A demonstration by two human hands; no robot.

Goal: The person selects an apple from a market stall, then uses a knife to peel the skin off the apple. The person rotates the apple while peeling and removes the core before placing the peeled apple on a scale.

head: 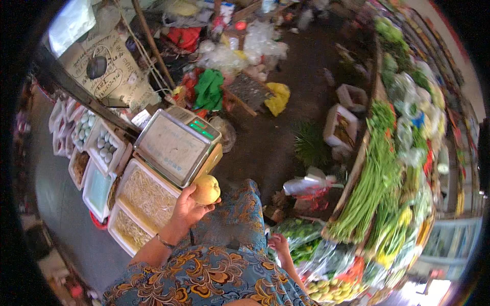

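Observation:
A round yellow fruit, perhaps a pear or apple, rests in my left hand, with the thumb on top and fingers curled beneath. Just beyond it stands an electronic scale; its metal weighing pan bears nothing but worn marks, and its green display is lit. Below the scale, left of my wrist, lie white trays of bean sprouts. My right hand hangs low by my patterned clothing, near plastic-wrapped leafy greens. Its fingers are bent, and whether they hold anything is unclear.
A slanted stall at the right carries long green stalks and other vegetables. White foam boxes stand on the dark floor beside it. Egg trays sit at the left. Plastic bags and a yellow bag lie ahead.

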